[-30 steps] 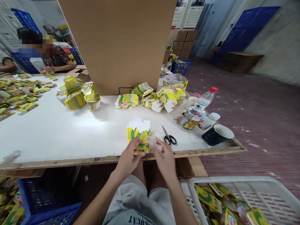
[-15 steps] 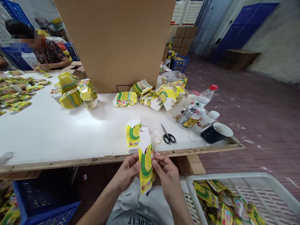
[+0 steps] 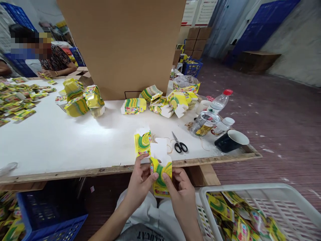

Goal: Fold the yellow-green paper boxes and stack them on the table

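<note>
A yellow and green printed carton (image 3: 162, 167) with its white flaps up is between my hands, over my lap at the table's front edge. My left hand (image 3: 141, 179) closes on its left side, thumb on the front face. On the right side, my right hand (image 3: 179, 185) grips it with the thumb pressed on the front too. The fingers behind the carton are partly hidden. Just beyond it lies a stack of flat cartons (image 3: 142, 142) of the same print. Black-handled scissors (image 3: 180, 144) and some rubber bands (image 3: 169, 147) rest to the right of the stack.
A plastic jar (image 3: 205, 124), a bottle (image 3: 220, 102) and a dark mug (image 3: 232, 141) stand at the table's right end. A white basket (image 3: 281, 189) of packets is at my right, a blue crate (image 3: 54, 224) at lower left. A co-worker (image 3: 56, 60) sits across at far left.
The carton has turned so its wider front face shows. Both thumbs have come onto that face, and the left hand has moved slightly up.
</note>
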### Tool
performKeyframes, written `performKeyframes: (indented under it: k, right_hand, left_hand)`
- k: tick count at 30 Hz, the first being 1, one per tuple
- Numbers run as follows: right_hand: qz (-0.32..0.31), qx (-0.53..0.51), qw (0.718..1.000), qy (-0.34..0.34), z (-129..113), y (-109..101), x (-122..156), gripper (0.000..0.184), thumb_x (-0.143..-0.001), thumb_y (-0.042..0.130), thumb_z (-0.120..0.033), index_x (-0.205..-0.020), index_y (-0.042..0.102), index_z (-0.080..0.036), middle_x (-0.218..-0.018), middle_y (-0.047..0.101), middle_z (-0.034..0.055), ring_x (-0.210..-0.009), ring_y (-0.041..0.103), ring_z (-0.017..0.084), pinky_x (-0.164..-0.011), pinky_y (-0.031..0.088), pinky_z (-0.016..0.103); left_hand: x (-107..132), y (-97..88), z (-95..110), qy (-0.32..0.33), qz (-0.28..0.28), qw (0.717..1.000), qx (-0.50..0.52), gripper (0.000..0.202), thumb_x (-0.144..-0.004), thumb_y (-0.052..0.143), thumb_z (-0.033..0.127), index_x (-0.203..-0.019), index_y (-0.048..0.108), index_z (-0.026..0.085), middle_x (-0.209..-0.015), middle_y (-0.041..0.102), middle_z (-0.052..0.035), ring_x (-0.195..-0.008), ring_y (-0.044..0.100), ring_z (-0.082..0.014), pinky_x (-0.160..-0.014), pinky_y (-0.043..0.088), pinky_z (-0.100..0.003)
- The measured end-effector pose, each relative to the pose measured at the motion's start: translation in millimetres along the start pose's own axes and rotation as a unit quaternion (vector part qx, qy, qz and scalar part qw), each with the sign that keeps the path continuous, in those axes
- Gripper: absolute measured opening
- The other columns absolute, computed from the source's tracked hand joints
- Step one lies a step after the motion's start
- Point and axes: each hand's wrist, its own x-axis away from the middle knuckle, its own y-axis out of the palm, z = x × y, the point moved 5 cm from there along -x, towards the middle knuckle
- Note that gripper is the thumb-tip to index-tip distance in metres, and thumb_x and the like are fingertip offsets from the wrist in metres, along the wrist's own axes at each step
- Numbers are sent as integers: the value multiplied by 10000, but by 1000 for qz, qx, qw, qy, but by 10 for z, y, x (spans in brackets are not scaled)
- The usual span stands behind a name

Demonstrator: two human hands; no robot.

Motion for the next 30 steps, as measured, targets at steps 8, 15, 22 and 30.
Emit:
performKeyframes:
  k: [8, 15, 22, 30]
  right_hand:
    - [-151, 19, 988, -11, -123, -159, 1, 295, -914, 601, -411, -1172, 599, -267, -905, 680, 32, -786, 640, 188, -685, 530, 269]
    - [-132, 75, 986, -62, -275, -230, -26, 234, -920, 591, -409, -813, 654, -210, -750, 624, 14, -680, 578, 153, -612, 476, 221]
    - [-40, 102, 987, -121, -277, -332, -67, 223, -929, 574, -382, -1044, 718, -256, -1107, 696, 87, -1039, 645, 232, -907, 504, 328]
    - [-112, 193, 975, -16, -150, -278, -70, 399, -853, 630, -325, -1229, 620, -194, -625, 483, -61, -523, 470, 121, -504, 400, 215]
  left_hand:
    - [106, -36, 91, -70, -155, 985, 10, 447, -796, 760, 232, -1189, 547, 227, -947, 710, -47, -887, 689, -192, -781, 526, -280]
    - [158, 34, 28, -99, -177, 978, 45, 697, -760, 792, 165, -1342, 429, 290, -903, 724, -25, -861, 698, -177, -774, 514, -269]
    - [94, 4, 69, -47, -142, 987, -63, 409, -800, 749, 247, -1189, 623, 223, -1108, 715, -97, -967, 684, -226, -818, 525, -292]
    - [99, 13, 29, -18, -145, 976, -159, 419, -882, 649, 297, -1288, 568, 232, -1211, 679, -108, -1046, 658, -232, -895, 510, -320]
